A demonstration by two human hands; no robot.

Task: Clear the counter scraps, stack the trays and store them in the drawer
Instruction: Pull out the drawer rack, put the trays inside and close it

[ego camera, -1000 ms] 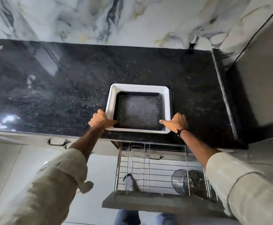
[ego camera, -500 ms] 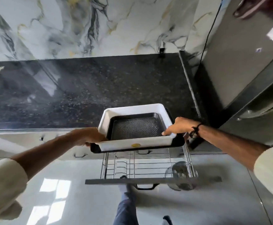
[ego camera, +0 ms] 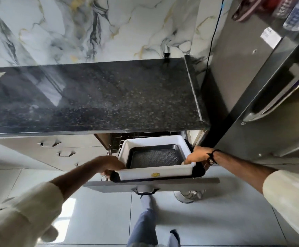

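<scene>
A stack of trays hangs over the open wire-basket drawer (ego camera: 195, 181) below the counter. The stack is a white tray (ego camera: 150, 174) with a dark mesh-bottomed tray (ego camera: 155, 157) nested inside it, resting on a black tray (ego camera: 199, 171) underneath. My left hand (ego camera: 110, 166) grips the stack's left edge. My right hand (ego camera: 196, 155) grips its right edge. The stack tilts slightly toward me and hides most of the drawer's wire basket.
The dark speckled counter (ego camera: 100, 97) lies above the drawer. Closed drawers with handles (ego camera: 66, 154) sit to the left. A steel fridge (ego camera: 262, 104) stands close on the right. A glass item (ego camera: 189, 196) shows below the drawer front. My leg (ego camera: 145, 223) is on the tiled floor.
Both hands lifted the tray stack off the counter, then carried it down and toward me until it came over the open drawer. The view has tilted down and back.
</scene>
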